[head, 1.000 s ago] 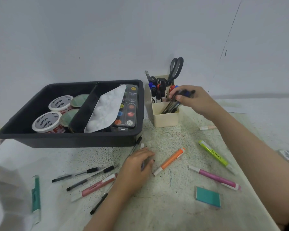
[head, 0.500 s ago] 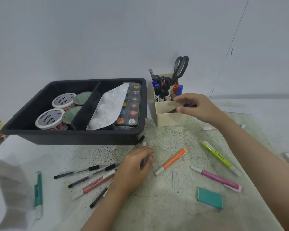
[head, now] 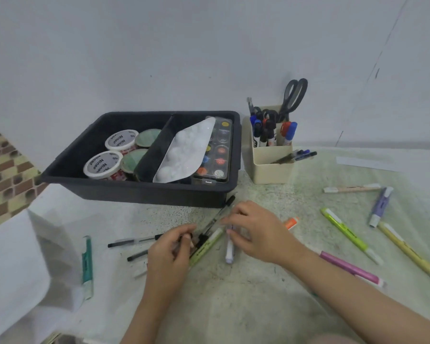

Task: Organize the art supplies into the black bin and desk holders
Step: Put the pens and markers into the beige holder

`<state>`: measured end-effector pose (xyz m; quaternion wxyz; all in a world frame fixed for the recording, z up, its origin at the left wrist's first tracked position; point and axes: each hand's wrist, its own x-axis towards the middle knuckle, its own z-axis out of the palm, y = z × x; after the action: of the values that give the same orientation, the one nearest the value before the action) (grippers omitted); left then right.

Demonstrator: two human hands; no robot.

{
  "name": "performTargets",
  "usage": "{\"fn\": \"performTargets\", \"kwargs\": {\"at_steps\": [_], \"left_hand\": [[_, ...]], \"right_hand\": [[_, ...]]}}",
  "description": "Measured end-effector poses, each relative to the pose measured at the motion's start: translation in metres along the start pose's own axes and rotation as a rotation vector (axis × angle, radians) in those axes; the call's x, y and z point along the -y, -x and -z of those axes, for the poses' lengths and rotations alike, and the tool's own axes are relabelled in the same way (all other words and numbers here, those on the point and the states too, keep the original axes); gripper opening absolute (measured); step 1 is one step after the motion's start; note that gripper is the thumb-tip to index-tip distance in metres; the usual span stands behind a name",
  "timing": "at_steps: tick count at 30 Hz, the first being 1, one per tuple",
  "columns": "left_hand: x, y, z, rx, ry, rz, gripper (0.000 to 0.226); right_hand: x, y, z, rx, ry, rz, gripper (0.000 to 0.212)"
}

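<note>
Head view: the left hand [head: 169,254] has its fingers curled, pinching what looks like the lower end of a clear black-capped pen [head: 217,216], though blur leaves that unsure. The right hand [head: 256,232] arches over the same pen with its fingertips [head: 224,220] bent onto the barrel; I cannot tell whether they grip it. A green highlighter [head: 204,249] lies just below both sets of fingertips. The pen is probably light, stiff and slick, and likely to roll, so mid-barrel is the best place to hold it. The desk holder [head: 271,173] stands well beyond the right fingertips.

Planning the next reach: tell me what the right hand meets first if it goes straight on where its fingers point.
Likely the clear black-capped pen, lying just beyond the fingertips of the right hand; past it, the left hand. Depth is unclear.
</note>
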<state>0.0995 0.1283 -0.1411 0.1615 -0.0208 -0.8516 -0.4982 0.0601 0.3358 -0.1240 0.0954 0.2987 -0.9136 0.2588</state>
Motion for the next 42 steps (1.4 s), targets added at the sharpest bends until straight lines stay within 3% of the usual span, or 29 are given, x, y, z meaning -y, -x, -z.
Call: {"fn": "performTargets", "kwargs": {"at_steps": [5, 8, 13, 16, 18, 21, 24, 27, 29, 32, 34, 42], "left_hand": [[0.000, 0.006, 0.014, -0.058, 0.055, 0.047, 0.033], [0.002, 0.006, 0.018, -0.066, 0.068, 0.069, 0.033], [0.004, 0.004, 0.026, -0.047, 0.145, 0.103, 0.035], [0.004, 0.002, 0.033, 0.028, 0.282, 0.147, 0.031], [0.004, -0.001, 0.040, 0.168, 0.436, 0.165, 0.034], [0.003, -0.008, 0.048, 0.436, 0.633, 0.209, 0.063], [-0.008, -0.012, 0.051, 0.545, 0.652, 0.244, 0.056], [-0.015, -0.013, 0.051, 0.450, 0.554, 0.311, 0.031], [-0.010, -0.013, 0.055, 0.364, 0.536, 0.380, 0.027], [-0.001, -0.014, 0.065, 0.247, 0.557, 0.465, 0.021], [0.003, -0.015, 0.071, 0.193, 0.574, 0.492, 0.022], [0.010, -0.021, 0.075, 0.025, 0.863, 0.639, 0.015]], "right_hand": [[0.015, -0.022, -0.011, 0.063, 0.223, 0.073, 0.020], [0.020, -0.035, -0.013, 0.177, 0.486, -0.024, 0.019], [0.021, -0.046, -0.011, 0.126, 0.534, 0.001, 0.038], [0.030, -0.036, -0.007, 0.018, 0.357, 0.086, 0.020], [0.046, -0.031, 0.000, -0.073, 0.145, 0.067, 0.005], [0.073, -0.028, 0.004, -0.144, -0.286, -0.130, 0.005], [0.086, -0.032, -0.004, -0.189, -0.581, -0.272, 0.012], [0.088, -0.037, -0.014, -0.105, -0.600, -0.304, 0.006], [0.083, -0.038, -0.019, -0.040, -0.508, -0.310, 0.013], [0.067, -0.032, -0.024, 0.132, -0.045, -0.175, 0.028], [0.063, -0.030, -0.025, 0.197, 0.116, -0.118, 0.036], [0.057, -0.023, -0.019, 0.192, 0.141, -0.140, 0.013]]}}
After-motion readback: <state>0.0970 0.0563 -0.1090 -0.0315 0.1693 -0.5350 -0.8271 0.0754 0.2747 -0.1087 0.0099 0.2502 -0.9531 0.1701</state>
